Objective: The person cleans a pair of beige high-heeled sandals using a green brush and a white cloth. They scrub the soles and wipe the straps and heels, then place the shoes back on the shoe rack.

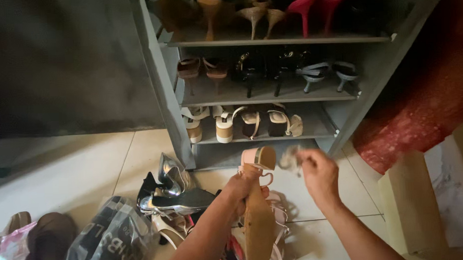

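Note:
My left hand [242,188] grips a pale pink block-heel sandal [257,216] held sole-up, its heel [261,157] pointing toward the shelves. Just to its right, my right hand [319,176] pinches a small crumpled greyish cloth [291,160] close to the heel tip; the cloth is blurred. Both hands hover above a heap of shoes on the tiled floor, in front of a grey shoe rack [271,99].
The rack's shelves carry several pairs of heels: red and beige on top, black and silver in the middle, white and tan below. Silver and black shoes [173,191] lie on the floor at left beside a plastic bag [109,242]. A cardboard box [411,205] stands at right.

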